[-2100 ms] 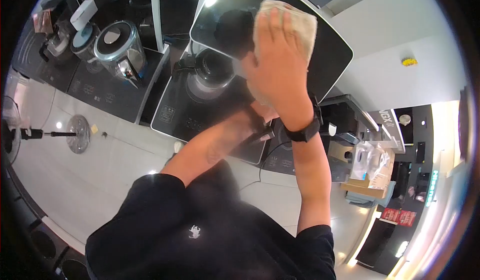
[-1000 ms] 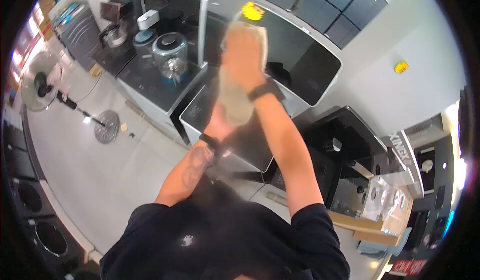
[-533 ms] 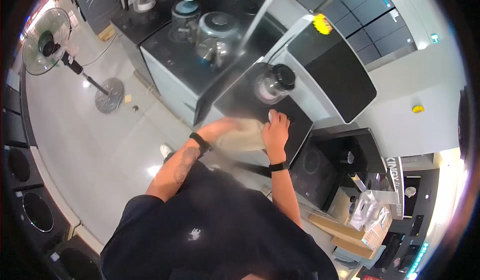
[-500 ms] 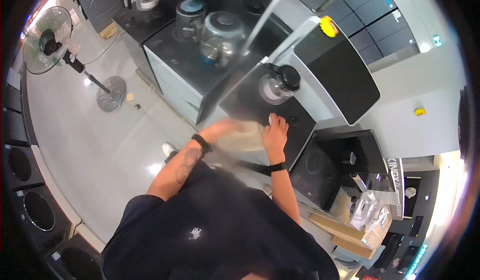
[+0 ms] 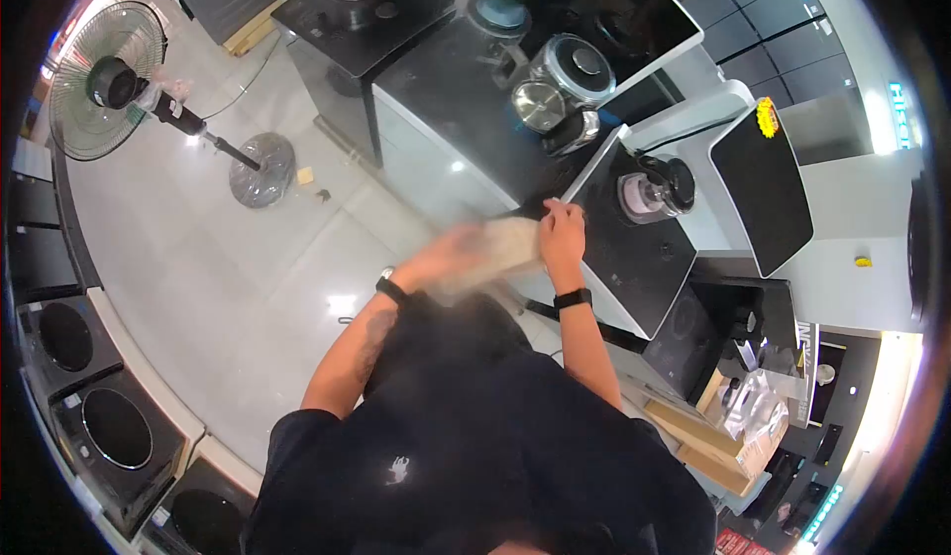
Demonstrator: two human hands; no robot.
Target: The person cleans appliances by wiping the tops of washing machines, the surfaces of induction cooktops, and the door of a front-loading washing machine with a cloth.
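A pale beige cloth (image 5: 513, 248), smeared by motion, hangs between my hands in front of the black counter. My right hand (image 5: 563, 236) grips its right end, fingers curled over the edge. My left hand (image 5: 446, 258) is blurred at the cloth's left side, so its fingers cannot be made out. Behind my right hand, a glass kettle with a black lid (image 5: 654, 190) stands on the black countertop (image 5: 634, 258). A larger glass kettle (image 5: 570, 84) stands on the neighbouring black counter.
A glass jug (image 5: 500, 20) sits under a white dispenser spout at the back. To the left, a standing fan (image 5: 178, 114) rests on the tiled floor (image 5: 287, 287). Cooktops (image 5: 117, 426) line the lower left. A cardboard box (image 5: 713, 431) with plastic wrapping lies at the right.
The view has turned, shifting the counters rightward. Both hands and the cloth are now farther from the kettle on the near counter. My right hand keeps hold of the cloth; the left stays blurred.
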